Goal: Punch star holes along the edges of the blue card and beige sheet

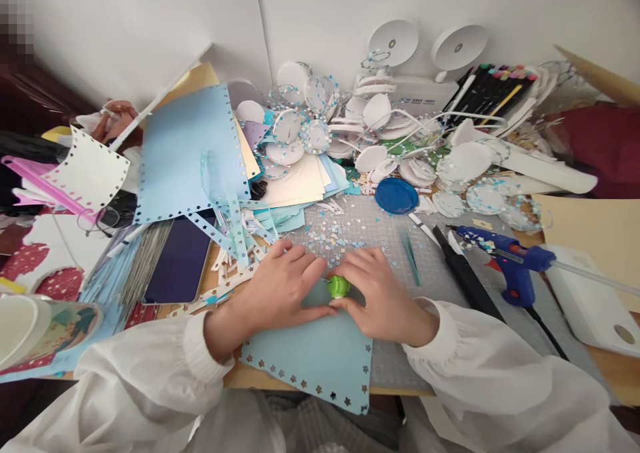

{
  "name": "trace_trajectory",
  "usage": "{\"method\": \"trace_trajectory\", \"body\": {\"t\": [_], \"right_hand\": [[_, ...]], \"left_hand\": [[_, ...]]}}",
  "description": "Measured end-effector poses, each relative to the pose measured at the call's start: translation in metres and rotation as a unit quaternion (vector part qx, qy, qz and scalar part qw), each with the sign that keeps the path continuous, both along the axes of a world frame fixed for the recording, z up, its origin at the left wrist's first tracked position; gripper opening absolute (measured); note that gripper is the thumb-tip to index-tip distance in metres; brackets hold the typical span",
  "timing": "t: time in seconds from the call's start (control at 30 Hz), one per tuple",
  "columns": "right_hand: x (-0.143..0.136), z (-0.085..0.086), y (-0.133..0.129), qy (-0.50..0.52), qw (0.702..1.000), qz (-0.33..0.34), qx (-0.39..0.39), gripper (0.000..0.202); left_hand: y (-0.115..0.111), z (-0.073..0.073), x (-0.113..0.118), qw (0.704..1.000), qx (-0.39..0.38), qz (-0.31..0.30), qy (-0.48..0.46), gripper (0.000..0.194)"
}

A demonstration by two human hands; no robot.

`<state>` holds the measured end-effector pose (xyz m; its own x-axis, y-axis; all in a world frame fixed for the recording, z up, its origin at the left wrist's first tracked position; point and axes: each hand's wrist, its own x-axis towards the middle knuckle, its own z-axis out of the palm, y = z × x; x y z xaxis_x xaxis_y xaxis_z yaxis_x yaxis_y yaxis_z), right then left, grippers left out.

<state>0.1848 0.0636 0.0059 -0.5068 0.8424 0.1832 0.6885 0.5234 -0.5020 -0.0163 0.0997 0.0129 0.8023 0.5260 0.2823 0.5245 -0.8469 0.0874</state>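
A light blue paper sheet with star-shaped holes along its edge lies on the grey cutting mat in front of me. My left hand presses flat on its upper part. My right hand grips a small green paper punch set on the sheet's top edge, fingers curled over it. The two hands nearly touch around the punch. Tiny blue and white punched bits are scattered just beyond them.
A blue glue gun, a black knife and a blue lid lie to the right. A white box sits at the right edge. Paper discs, marker pens and a large blue punched sheet crowd the back. A phone lies left.
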Motion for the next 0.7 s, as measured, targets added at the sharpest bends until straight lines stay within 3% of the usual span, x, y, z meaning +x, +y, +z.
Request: {"method": "trace_trajectory", "body": {"t": [0.13, 0.5, 0.7], "right_hand": [[-0.0018, 0.0001, 0.0008, -0.013, 1.000, -0.005, 0.018, 0.008], [-0.0066, -0.0039, -0.0021, -0.022, 0.999, -0.010, 0.034, 0.007], [-0.0032, -0.0020, 0.0020, -0.007, 1.000, -0.001, 0.012, 0.008]], "left_hand": [[-0.0048, 0.0052, 0.0044, 1.000, 0.019, -0.017, 0.011, 0.041], [-0.0043, 0.0028, 0.0049, 0.999, -0.026, -0.044, 0.008, 0.035], [0.0020, 0.0013, 0.0002, 0.999, 0.012, -0.039, 0.006, 0.046]]}}
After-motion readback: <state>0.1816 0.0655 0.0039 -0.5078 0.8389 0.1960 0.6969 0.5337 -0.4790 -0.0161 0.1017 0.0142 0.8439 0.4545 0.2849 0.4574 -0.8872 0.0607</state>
